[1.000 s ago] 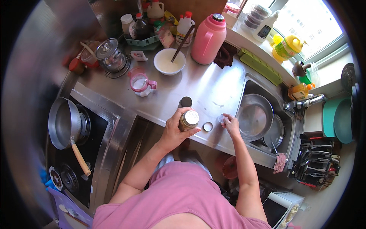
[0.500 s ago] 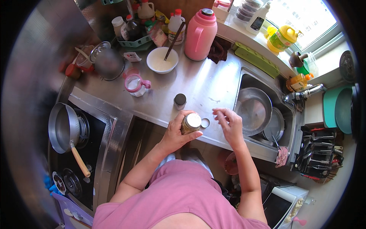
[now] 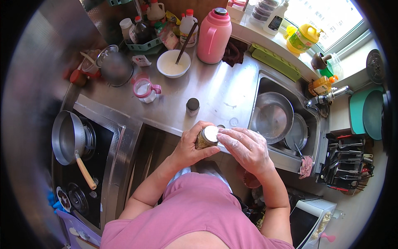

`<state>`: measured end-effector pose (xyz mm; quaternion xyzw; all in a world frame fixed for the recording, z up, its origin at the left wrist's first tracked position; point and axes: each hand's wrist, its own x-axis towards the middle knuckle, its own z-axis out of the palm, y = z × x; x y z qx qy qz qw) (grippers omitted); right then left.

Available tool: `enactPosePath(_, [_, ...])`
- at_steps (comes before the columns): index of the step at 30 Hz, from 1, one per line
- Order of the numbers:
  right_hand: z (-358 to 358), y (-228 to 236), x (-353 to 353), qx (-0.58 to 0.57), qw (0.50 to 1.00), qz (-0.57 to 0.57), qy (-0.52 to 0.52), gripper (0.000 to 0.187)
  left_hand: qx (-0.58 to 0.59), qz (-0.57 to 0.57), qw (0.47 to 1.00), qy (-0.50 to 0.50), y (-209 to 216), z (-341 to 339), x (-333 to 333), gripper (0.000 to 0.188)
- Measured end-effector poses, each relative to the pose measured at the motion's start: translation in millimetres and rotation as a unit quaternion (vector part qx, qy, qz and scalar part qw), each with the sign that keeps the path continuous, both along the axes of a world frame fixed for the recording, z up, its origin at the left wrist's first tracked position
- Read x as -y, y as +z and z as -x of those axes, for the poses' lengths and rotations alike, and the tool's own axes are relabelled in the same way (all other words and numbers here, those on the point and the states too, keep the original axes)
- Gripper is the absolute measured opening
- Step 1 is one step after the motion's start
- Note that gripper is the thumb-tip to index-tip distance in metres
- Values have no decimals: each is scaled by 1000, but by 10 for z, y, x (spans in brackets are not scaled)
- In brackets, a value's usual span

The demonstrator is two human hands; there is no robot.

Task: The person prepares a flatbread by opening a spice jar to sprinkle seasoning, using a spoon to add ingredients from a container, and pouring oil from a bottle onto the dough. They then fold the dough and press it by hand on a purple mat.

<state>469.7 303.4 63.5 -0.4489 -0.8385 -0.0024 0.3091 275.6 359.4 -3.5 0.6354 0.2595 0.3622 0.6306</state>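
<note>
Reference the clock positions to the spice jar (image 3: pixel 204 140) as centre, 12 o'clock being the top of the head view.

1. Jar. Held upright or slightly tilted just off the near edge of the counter (image 3: pixel 209 93). The left hand (image 3: pixel 188 144), at 9 o'clock, maintains a closed grip around the body; the white top (image 3: pixel 211 133) faces up and is exposed.

2. Right hand (image 3: pixel 248 148). This is the changed element. One second ago its fingers were at the clear disc (image 3: pixel 234 122) by the sink; half a second ago it was raised and apart from the jar. It is now at 3 o'clock, fingers extended and close together, tips at the rim of the white top. The thumb is hidden, so whether this grip is pinching or merely resting cannot be told. Pale residue marks the fingers.

3. Detached parts. The clear disc lies on the counter at 2 o'clock, released. The ring-shaped cap (image 3: pixel 221 126) lies at 1 o'clock, partly covered.

4. Status, by judgement. Work has passed from the loose disc to the jar's top, with the left hand steadying. The dark-lidded jar (image 3: pixel 192 107) stands untouched at 11 o'clock.
</note>
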Motion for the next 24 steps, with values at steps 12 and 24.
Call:
enactPosePath(12, [-34, -11, 91, 74, 996, -48, 22, 33, 21, -10, 1000, -6, 43, -22, 58, 47])
enactPosePath(24, [-93, 54, 48, 46, 997, 8, 55, 29, 11, 124, 991, -57, 155, 13, 97, 44])
